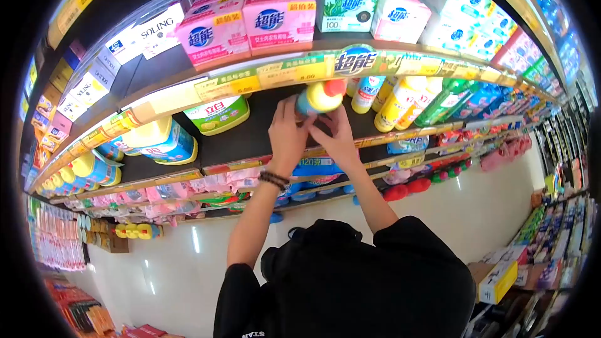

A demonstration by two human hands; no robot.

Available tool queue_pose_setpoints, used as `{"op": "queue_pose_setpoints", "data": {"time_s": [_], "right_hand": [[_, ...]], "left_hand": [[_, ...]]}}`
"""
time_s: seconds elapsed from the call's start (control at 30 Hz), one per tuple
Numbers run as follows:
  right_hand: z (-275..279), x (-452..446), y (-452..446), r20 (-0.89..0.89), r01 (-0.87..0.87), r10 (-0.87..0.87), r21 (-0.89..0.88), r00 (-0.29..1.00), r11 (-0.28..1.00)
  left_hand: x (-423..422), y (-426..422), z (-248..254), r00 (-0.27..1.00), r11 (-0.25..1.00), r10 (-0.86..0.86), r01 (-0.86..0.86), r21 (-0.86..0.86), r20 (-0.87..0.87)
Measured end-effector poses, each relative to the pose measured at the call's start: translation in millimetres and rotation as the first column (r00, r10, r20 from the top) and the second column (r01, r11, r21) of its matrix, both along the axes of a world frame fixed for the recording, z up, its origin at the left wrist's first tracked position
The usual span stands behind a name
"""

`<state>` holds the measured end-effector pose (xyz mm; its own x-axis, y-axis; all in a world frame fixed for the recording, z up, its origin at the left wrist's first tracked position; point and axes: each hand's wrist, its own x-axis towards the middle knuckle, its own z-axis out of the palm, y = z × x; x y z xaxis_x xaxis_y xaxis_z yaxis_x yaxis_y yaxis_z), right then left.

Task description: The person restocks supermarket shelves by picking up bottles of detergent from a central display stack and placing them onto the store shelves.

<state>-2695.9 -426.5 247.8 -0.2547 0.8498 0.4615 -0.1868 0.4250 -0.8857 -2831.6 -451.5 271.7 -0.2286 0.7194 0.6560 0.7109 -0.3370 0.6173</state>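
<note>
Left hand [289, 134]: fingers curled against the left side of a red-capped yellow bottle [318, 99], gripping it. Right hand [338, 139]: fingers and thumb at the bottle's lower right side, the thumb pointing toward the left hand; whether these fingers grip or only touch cannot be told. The bottle, the landmark for all places below, is tilted, its red cap [335, 87] toward the upper right, in front of a dark shelf [261, 140]; its base is hidden. A beaded bracelet [273, 179] circles the left wrist, below the bottle. Just right of the bottle stands a small white-and-blue bottle [367, 94]; farther right, yellow bottles [394, 106] and a green bottle [443, 104]. Left of it, at some remove, lies a green-and-yellow pack [220, 116]; farther left, a blue-labelled jug [164, 142]. Directly above the bottle runs a price strip [275, 76]; above that, pink boxes [279, 20] to the left and green-and-white boxes [350, 10] to the right. Below the bottle, blue packets [315, 167] occupy a lower level. Farthest below, a pale floor [188, 275] reflects the lights.
</note>
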Motion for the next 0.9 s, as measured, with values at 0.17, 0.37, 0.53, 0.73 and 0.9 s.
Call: {"op": "queue_pose_setpoints", "data": {"time_s": [0.17,0.37,0.53,0.73,0.9], "right_hand": [[21,-19,-72,-0.044,-0.170,0.173,0.060,0.984,0.984],[23,-85,-162,0.047,-0.521,0.519,0.132,0.853,0.844],[6,-189,-265,0.304,-0.787,0.731,0.131,0.611,0.603],[-4,-278,-387,0.219,-0.989,0.972,-0.101,0.082,0.106],[6,-360,-442,0.290,-0.940,0.901,-0.208,-0.323,-0.270]], "left_hand": [[-30,-95,-7,0.981,0.991,0.013,0.014,0.132,-0.195],[-88,-237,-32,0.999,0.991,0.018,-0.013,0.129,-0.038],[-138,-361,-140,0.813,0.962,0.099,0.070,-0.265,0.574],[-182,-507,-120,0.627,0.956,0.252,-0.044,-0.290,0.737],[-217,-593,-84,0.577,0.921,0.361,-0.341,-0.185,0.732]]}}
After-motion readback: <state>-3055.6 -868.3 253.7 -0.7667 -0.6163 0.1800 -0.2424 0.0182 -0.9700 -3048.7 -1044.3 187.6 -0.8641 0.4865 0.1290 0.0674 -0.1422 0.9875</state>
